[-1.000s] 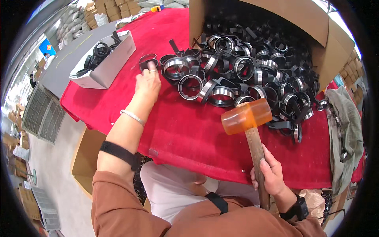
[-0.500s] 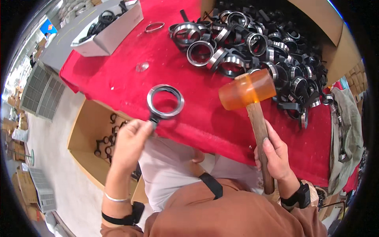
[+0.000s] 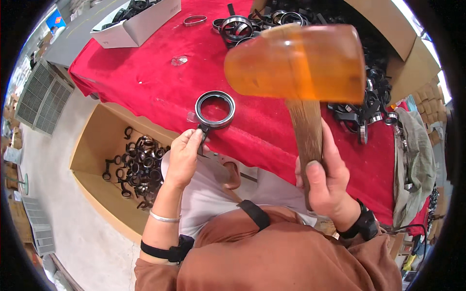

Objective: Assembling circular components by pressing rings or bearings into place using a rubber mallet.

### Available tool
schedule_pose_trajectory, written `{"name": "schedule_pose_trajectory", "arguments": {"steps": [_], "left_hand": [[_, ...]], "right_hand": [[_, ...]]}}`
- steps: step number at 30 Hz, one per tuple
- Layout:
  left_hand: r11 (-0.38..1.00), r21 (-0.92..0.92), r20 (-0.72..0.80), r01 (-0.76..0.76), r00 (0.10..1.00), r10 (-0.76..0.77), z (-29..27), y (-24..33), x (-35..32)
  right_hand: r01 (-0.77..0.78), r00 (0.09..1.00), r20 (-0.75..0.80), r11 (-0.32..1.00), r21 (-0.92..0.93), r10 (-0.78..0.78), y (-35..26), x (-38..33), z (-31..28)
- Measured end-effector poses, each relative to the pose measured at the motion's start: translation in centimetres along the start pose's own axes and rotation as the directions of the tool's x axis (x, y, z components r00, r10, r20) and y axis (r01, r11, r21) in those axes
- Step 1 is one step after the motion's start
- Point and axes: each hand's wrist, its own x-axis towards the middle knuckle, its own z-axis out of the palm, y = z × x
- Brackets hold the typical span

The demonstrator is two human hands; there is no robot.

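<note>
Black-and-silver ring pile point(image 3: 373, 102) is part-blocked by amber-headed, wooden-handled mallet point(image 3: 296, 63), gripped by curled right hand point(image 3: 329, 186). Black-handled silver ring point(image 3: 219, 124) is fingertip-pinched by left hand point(image 3: 182, 157), handle and long axis bodyward.

The camera sits on the person's head, on the left side of a pair, and looks down and a bit forward. It is right above the body, so the brown shirt point(image 3: 272, 252) fills much of the bottom. The left hand point(image 3: 183, 157) and the right hand point(image 3: 327, 179) show near the middle. The hammer point(image 3: 296, 63) is close to the camera, so it looks very big and hides part of the counter point(image 3: 257, 131), which goes up to the top edge. The view is very wide, from the floor point(image 3: 102, 252) on the left to a grey cloth point(image 3: 415, 160) on the right. Its corners are round and black.
</note>
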Motion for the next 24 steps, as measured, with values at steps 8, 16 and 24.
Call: {"name": "schedule_pose_trajectory", "arguments": {"steps": [8, 16, 24], "left_hand": [[0.999, -0.001, -0.020, -0.036, 0.999, 0.036, 0.5, -0.2, 0.5], [0.995, -0.091, 0.026, 0.045, 0.999, -0.043, 0.8, 0.1, 0.4], [0.999, -0.044, -0.028, 0.023, 0.999, -0.024, -0.3, 0.1, -0.1]], "right_hand": [[-0.084, 0.950, 0.273, 0.965, -0.247, 0.152, -0.2, 1.1, -0.5], [0.108, 0.964, 0.266, 0.923, -0.370, -0.006, 2.0, 5.7, 4.8], [0.264, 0.964, 0.085, 0.939, -0.221, -0.251, -4.5, 9.9, 2.4]]}}
